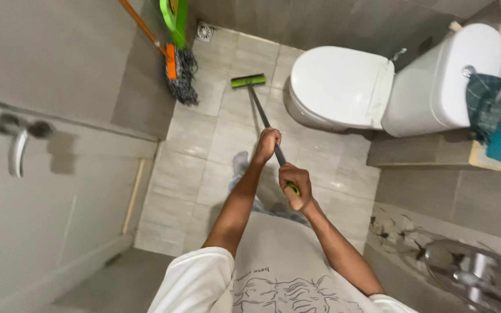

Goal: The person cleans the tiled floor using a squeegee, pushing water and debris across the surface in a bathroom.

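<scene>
While both hands close around one long dark handle, the floor squeegee [249, 81] rests with its green head on the tiled floor [204, 174], in the upper middle of the frame, just left of the toilet bowl. The left hand [267, 142] wraps the shaft further down toward the head, near the centre of the picture, its grip closed on the handle. The right hand [295, 185] sits just below and to the right of it, its grip also closed, at the top end where a green cap shows between the fingers. The handle runs diagonally from that hand up and left to the head.

A white toilet [343, 87] with its lid shut fills the upper right, its cistern [442, 81] further right beside a folded teal and dark cloth [494, 116] at the right edge. A string mop [180, 72] with an orange pole leans against the grey wall at upper left, next to a green tool. A floor drain [204, 32] lies in the corner above it. A metal door handle [17, 142] shows at the left edge. The person wears a white printed shirt [273, 272] at the bottom.
</scene>
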